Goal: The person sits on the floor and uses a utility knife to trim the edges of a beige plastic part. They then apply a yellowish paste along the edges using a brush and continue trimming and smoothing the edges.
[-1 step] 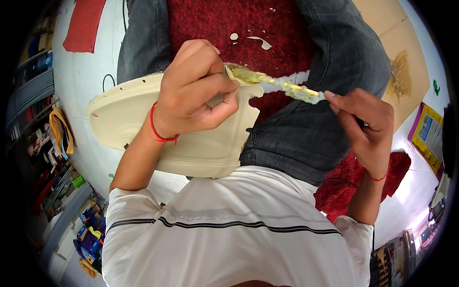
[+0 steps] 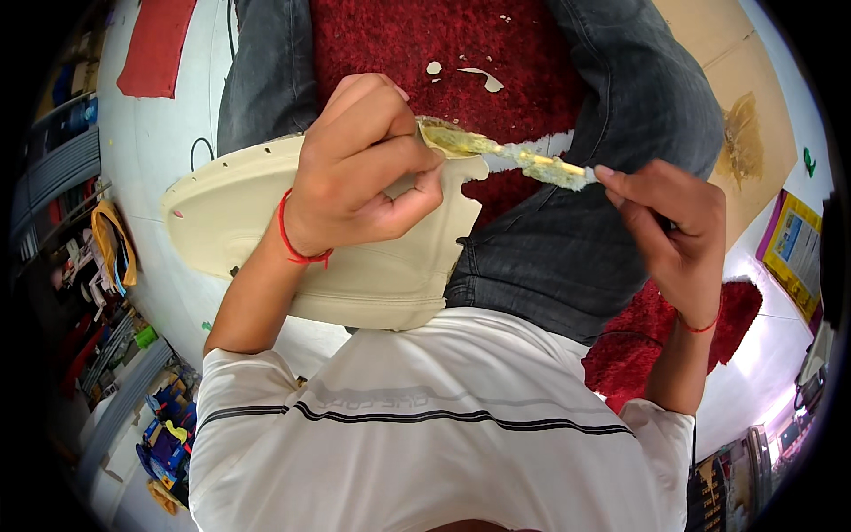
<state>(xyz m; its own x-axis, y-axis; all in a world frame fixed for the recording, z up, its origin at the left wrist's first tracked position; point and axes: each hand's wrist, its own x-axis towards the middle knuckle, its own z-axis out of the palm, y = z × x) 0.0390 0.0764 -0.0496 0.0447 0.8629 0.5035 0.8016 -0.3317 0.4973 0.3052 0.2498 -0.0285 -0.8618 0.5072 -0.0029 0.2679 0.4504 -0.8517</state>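
Across my lap lies a cream, leather-like panel [image 2: 372, 275] with a stitched line along its near side and a ragged, notched right edge. My left hand [image 2: 368, 164] is closed in a fist over its far right part, gripping the edge; what sits inside the fingers is mostly hidden. From beside that fist a narrow, torn strip [image 2: 532, 161] runs out to the right, caked with yellow and greyish residue. My right hand [image 2: 669, 208] pinches the strip's far end between thumb and forefinger. The strip hangs nearly straight between both hands, above my right thigh.
Cream scraps [image 2: 483, 80] lie on a red shaggy rug [image 2: 390, 40] between my legs. Brown cardboard [image 2: 709, 40] with a stain is at the far right, near a yellow packet [image 2: 792, 253]. A red cloth [image 2: 158, 49] lies far left; cluttered shelves [image 2: 62, 177] line the left side.
My right hand has shifted very slightly left, with the strip's end in its pinch. My left hand and the panel have stayed in place.
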